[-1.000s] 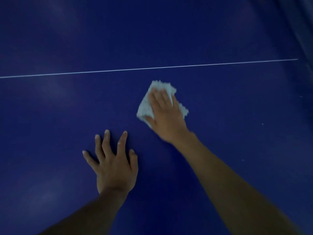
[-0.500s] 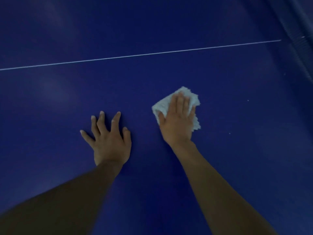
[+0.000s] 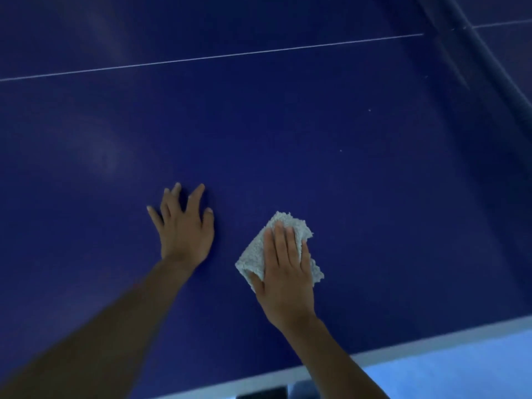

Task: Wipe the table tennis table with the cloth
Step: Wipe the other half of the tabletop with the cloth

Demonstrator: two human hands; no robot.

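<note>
Now presses cloth onto table with flat right hand, rests spread left hand beside it, net well off right.

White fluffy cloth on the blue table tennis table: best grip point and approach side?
Probably pinch the free left corner of the white fluffy cloth, coming in from the left. The right hand lies flat over its middle, pressing it onto the blue table tennis table, so only the edges show; the left flap is the widest bare part.
</note>
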